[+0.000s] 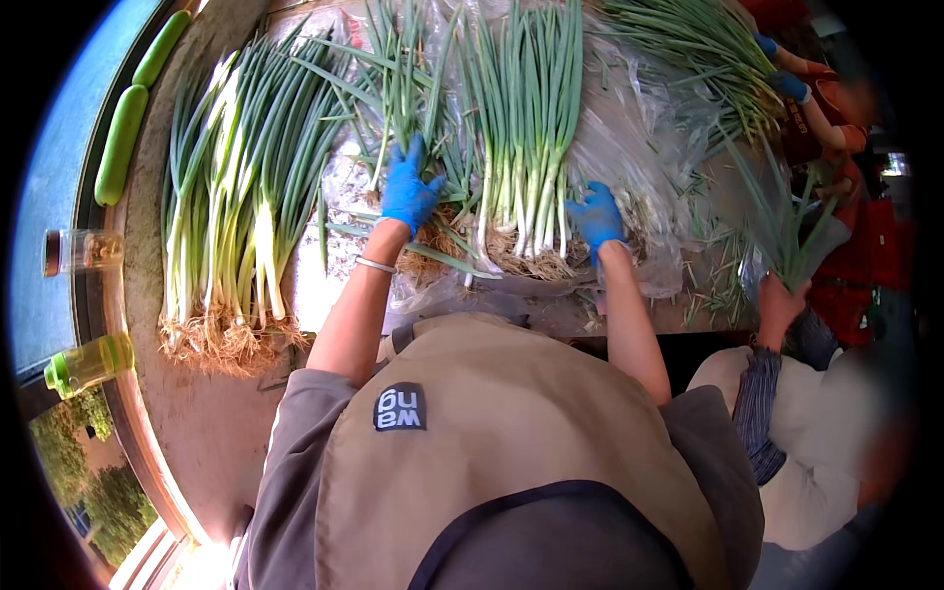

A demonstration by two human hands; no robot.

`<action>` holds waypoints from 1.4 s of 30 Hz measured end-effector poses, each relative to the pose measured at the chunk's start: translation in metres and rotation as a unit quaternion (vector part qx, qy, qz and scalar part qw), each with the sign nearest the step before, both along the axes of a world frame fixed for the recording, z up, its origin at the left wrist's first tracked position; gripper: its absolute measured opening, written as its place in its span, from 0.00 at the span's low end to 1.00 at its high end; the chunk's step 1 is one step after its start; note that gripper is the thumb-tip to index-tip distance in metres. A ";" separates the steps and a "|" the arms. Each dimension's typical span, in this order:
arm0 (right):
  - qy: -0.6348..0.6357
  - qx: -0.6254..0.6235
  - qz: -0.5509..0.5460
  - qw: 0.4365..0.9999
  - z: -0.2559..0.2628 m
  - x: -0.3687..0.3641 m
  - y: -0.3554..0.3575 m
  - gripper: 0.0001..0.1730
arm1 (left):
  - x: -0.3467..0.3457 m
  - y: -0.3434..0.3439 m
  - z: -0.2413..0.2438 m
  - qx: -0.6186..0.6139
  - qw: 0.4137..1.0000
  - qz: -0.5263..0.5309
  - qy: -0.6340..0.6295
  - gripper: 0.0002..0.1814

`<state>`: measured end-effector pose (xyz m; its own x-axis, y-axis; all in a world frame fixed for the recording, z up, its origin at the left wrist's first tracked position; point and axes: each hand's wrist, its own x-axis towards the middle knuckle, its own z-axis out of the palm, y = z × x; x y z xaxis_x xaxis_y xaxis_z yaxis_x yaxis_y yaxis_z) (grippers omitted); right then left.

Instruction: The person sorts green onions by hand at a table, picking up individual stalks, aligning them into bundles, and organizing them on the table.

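Note:
My left hand (411, 193), in a blue glove, reaches onto a loose heap of scallion leaves (402, 92). Its fingertips meet the leaves, but whether they grip any is hidden. To the right, a bunch of scallions (527, 140) lies with white stems and roots towards me. My right hand (597, 215), also gloved in blue, is beside the stems of that bunch, fingers apart and nothing visible in them. Trimmed roots and stray leaves (435, 251) lie below my left hand. Farther left is a larger bunch of scallions (236, 177) with tangled roots.
Clear plastic sheeting (627, 133) covers part of the worktable (184, 420). Two green gourds (122, 144) and two bottles (92, 252) line the left window ledge. At right, a co-worker's bare hand (782, 302) holds leaves; another's gloved hands (789, 85) touch a scallion pile (700, 59).

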<state>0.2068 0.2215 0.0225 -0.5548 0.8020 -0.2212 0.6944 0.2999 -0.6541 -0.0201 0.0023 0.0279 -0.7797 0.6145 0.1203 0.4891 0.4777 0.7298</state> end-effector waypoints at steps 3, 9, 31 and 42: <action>-0.096 0.134 0.046 0.985 0.040 -0.045 -0.054 0.42 | 0.020 0.015 0.005 -0.063 0.996 0.001 -0.063 0.44; -0.176 0.085 0.026 0.980 0.048 -0.038 -0.037 0.52 | 0.020 0.002 0.034 -0.255 0.964 0.063 0.030 0.42; -0.327 0.133 0.026 0.935 0.022 -0.034 -0.006 0.42 | 0.081 0.036 0.012 -0.120 0.937 -0.327 0.037 0.23; -0.304 0.130 0.031 0.943 0.008 -0.031 0.035 0.30 | 0.084 0.028 -0.006 -0.068 0.946 -0.314 0.050 0.21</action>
<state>0.1763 0.2565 0.0300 -0.4369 0.8428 -0.3143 0.8931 0.4480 -0.0401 0.0639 0.0304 0.0224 -0.2443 0.9677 0.0619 0.7713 0.1552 0.6173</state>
